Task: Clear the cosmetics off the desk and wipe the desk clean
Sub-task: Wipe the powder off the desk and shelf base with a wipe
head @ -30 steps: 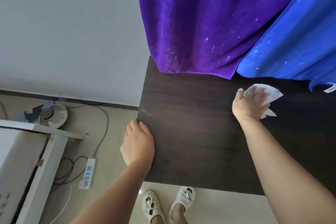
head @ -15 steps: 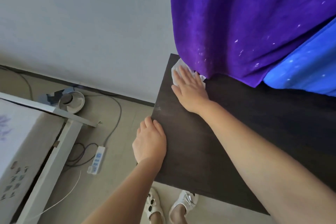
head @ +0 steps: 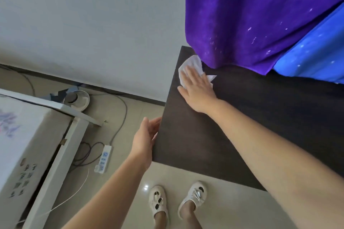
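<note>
The dark brown desk (head: 214, 135) fills the right half of the head view, and no cosmetics show on it. My right hand (head: 197, 89) lies flat, palm down, pressing a white wipe (head: 191, 67) onto the desk's far left corner, just under the purple curtain. My left hand (head: 146, 139) rests against the desk's left edge with fingers loosely spread and nothing in it.
A purple curtain (head: 251, 15) and a blue curtain (head: 316, 54) hang over the desk's back. On the floor at the left lie a white power strip (head: 103, 159) with cables, a small round fan (head: 77, 98) and a white bed frame (head: 55, 154). My feet in white shoes (head: 176, 199) stand below the desk.
My right hand swept the wipe from the desk's right side to the far left corner. My left hand slid off the desktop to the desk's left edge.
</note>
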A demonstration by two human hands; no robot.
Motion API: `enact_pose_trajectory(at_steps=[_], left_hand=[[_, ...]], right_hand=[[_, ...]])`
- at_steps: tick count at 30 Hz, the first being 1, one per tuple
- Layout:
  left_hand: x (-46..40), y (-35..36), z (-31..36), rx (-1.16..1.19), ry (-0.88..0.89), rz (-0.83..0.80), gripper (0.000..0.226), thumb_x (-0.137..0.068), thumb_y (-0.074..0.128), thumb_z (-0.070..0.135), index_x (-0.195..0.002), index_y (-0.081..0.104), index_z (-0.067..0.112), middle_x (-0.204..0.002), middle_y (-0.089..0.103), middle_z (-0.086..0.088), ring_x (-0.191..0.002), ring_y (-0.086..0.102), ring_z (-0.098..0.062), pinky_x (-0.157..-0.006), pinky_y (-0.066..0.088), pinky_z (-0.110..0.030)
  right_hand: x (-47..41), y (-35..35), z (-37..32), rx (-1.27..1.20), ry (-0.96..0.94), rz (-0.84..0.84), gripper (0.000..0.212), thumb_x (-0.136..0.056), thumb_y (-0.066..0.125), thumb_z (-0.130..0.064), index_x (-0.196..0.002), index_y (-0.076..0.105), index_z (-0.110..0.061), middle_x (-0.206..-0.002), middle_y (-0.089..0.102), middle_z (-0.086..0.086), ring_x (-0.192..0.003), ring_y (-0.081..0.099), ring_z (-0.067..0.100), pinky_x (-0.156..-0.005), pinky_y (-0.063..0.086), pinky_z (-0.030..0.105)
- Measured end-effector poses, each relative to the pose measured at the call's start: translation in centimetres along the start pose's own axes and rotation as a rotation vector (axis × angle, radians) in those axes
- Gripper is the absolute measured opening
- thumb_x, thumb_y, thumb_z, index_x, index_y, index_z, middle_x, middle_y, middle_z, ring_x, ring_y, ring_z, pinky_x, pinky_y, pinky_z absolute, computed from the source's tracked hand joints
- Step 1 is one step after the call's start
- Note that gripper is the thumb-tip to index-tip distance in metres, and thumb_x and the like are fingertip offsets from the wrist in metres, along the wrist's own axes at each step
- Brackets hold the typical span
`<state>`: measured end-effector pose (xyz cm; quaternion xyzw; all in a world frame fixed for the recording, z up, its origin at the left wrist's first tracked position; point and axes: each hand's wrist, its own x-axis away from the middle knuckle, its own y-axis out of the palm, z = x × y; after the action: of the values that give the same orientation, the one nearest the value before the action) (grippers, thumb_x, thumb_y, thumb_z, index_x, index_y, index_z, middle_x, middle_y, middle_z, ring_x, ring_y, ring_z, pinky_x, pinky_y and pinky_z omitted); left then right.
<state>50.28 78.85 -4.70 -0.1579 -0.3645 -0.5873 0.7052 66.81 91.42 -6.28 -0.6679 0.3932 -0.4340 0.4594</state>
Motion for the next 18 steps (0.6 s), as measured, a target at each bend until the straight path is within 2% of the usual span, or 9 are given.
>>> enact_pose_trajectory(at_steps=[3, 5, 8, 10, 12, 13, 14, 16, 18], left_hand=[[-0.3, -1.3, 0.4, 0.108, -0.043, -0.032, 0.053, -0.099, 0.018, 0.040, -0.123, 0.054, 0.008, -0.119, 0.062, -0.009, -0.108, 0.057, -0.017, -0.094, 0.040, -0.032], [-0.4, -2.0, 0.5, 0.087, -0.054, -0.059, 0.052, -0.099, 0.020, 0.042, -0.117, 0.058, 0.012, -0.116, 0.064, -0.009, -0.110, 0.057, -0.021, -0.099, 0.039, -0.037], [0.1, -2.0, 0.4, -0.028, -0.022, -0.080, 0.049, -0.099, 0.023, 0.041, -0.114, 0.060, 0.014, -0.120, 0.063, -0.003, -0.116, 0.054, -0.016, -0.104, 0.034, -0.036], [0.7, -1.3, 0.3, -0.116, 0.026, -0.103, 0.046, -0.100, 0.021, 0.036, -0.114, 0.061, 0.016, -0.119, 0.063, 0.000, -0.111, 0.055, -0.009, -0.096, 0.039, -0.030], [1.2, -0.4, 0.3, -0.194, 0.058, -0.081, 0.042, -0.099, 0.023, 0.034, -0.107, 0.063, 0.024, -0.112, 0.065, 0.009, -0.104, 0.056, -0.003, -0.087, 0.042, -0.028], [1.4, 0.0, 0.3, -0.214, 0.062, -0.054, 0.039, -0.098, 0.026, 0.035, -0.103, 0.064, 0.028, -0.108, 0.065, 0.011, -0.100, 0.057, -0.003, -0.085, 0.045, -0.028], [1.6, 0.4, 0.1, -0.234, 0.070, -0.017, 0.036, -0.096, 0.029, 0.035, -0.102, 0.064, 0.030, -0.105, 0.065, 0.011, -0.097, 0.058, -0.006, -0.085, 0.047, -0.031], [1.7, 1.2, -0.3, -0.311, 0.124, 0.055, 0.035, -0.095, 0.029, 0.034, -0.107, 0.061, 0.027, -0.106, 0.062, 0.007, -0.095, 0.057, -0.010, -0.086, 0.046, -0.034], [1.8, 1.9, -1.0, -0.414, 0.222, 0.124, 0.035, -0.096, 0.026, 0.030, -0.114, 0.055, 0.023, -0.110, 0.059, 0.004, -0.097, 0.055, -0.011, -0.087, 0.042, -0.034]], right_hand=[[7.5, 3.1, -5.1, 0.007, -0.295, 0.024, 0.065, -0.091, 0.017, -0.047, -0.147, 0.016, -0.015, -0.157, 0.013, 0.009, -0.145, 0.003, 0.023, -0.116, -0.005, 0.041], [13.8, 5.3, -7.5, 0.093, -0.498, 0.042, 0.062, -0.091, 0.024, -0.047, -0.144, 0.025, -0.016, -0.153, 0.027, 0.006, -0.143, 0.012, 0.022, -0.113, 0.006, 0.041], [18.2, 5.7, -6.3, 0.173, -0.558, -0.060, 0.053, -0.095, 0.026, -0.046, -0.143, 0.028, -0.024, -0.152, 0.029, -0.003, -0.141, 0.016, 0.015, -0.112, 0.014, 0.039], [18.4, 4.8, -3.1, 0.060, -0.397, -0.029, 0.051, -0.098, 0.013, -0.047, -0.144, 0.023, -0.029, -0.154, 0.023, -0.004, -0.141, 0.008, 0.009, -0.113, 0.011, 0.040], [17.8, 4.2, 0.4, -0.078, -0.046, 0.043, 0.064, -0.092, -0.006, -0.055, -0.146, 0.015, -0.028, -0.156, 0.013, -0.003, -0.142, 0.000, 0.006, -0.116, 0.011, 0.046], [17.7, 4.0, 1.4, -0.098, 0.121, 0.084, 0.067, -0.090, -0.008, -0.056, -0.147, 0.014, -0.026, -0.157, 0.010, -0.002, -0.143, 0.000, 0.009, -0.116, 0.011, 0.049], [17.5, 4.0, 1.4, -0.095, 0.256, 0.114, 0.068, -0.090, -0.005, -0.054, -0.147, 0.014, -0.024, -0.157, 0.008, 0.001, -0.144, 0.002, 0.014, -0.116, 0.011, 0.052], [16.9, 4.8, -1.6, -0.072, 0.385, 0.167, 0.065, -0.089, 0.007, -0.046, -0.146, 0.020, -0.019, -0.156, 0.014, 0.007, -0.144, 0.011, 0.025, -0.116, 0.012, 0.054], [16.5, 6.0, -6.2, -0.019, 0.295, 0.223, 0.057, -0.088, 0.022, -0.039, -0.139, 0.036, -0.017, -0.150, 0.034, 0.010, -0.138, 0.030, 0.029, -0.110, 0.026, 0.053]])
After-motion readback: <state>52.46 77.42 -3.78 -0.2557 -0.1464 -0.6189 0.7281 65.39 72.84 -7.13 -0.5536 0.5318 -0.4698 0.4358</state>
